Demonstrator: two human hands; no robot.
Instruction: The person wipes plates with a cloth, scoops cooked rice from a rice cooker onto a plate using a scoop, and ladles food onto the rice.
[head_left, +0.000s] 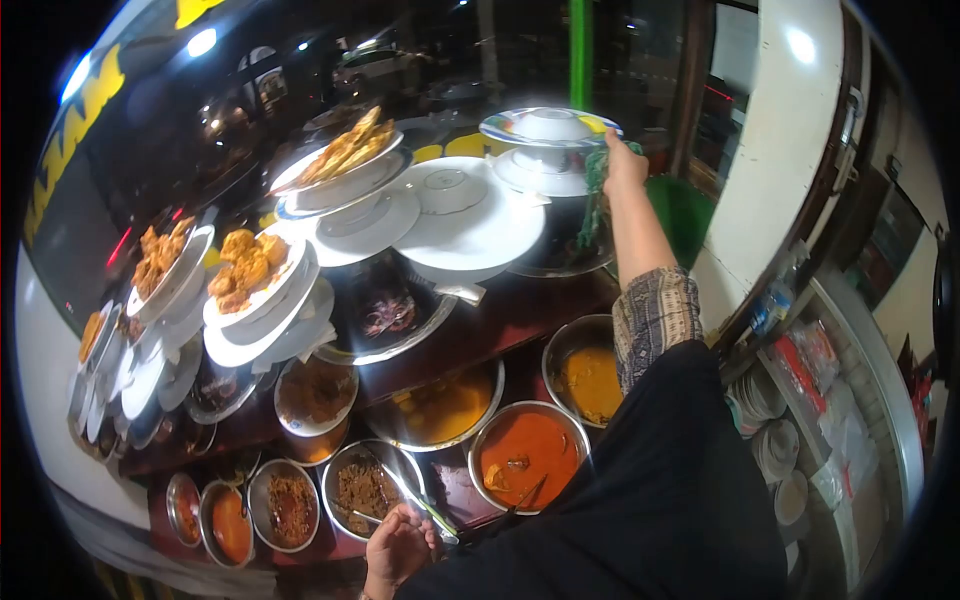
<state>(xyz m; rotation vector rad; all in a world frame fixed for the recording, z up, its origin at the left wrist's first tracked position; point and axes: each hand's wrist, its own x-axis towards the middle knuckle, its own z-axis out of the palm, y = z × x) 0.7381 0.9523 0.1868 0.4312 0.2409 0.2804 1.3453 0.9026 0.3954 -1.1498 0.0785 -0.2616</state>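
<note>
My right hand (624, 165) reaches far out, closed on a crumpled green cloth (592, 205) at the right rim of a colourful-edged plate (495, 124). An upturned white bowl (553, 125) sits on that plate, which rests on a raised white stack. Whether my fingers also grip the rim, I cannot tell. My left hand (400, 545) is low in front, fingers curled, with nothing visible in them. It is beside a pale utensil handle (432, 515) and a bowl of dark brown food (365, 488). A large white plate (480, 225) lies left of the cloth.
Stacked plates hold fried pieces (245, 265) and long golden food (350, 150) on the upper shelf. Below are a bowl of red-orange curry (528, 455), a yellow curry basin (590, 380) and several other bowls. Glass stands behind; a white pillar (775, 130) and crockery (775, 450) are right.
</note>
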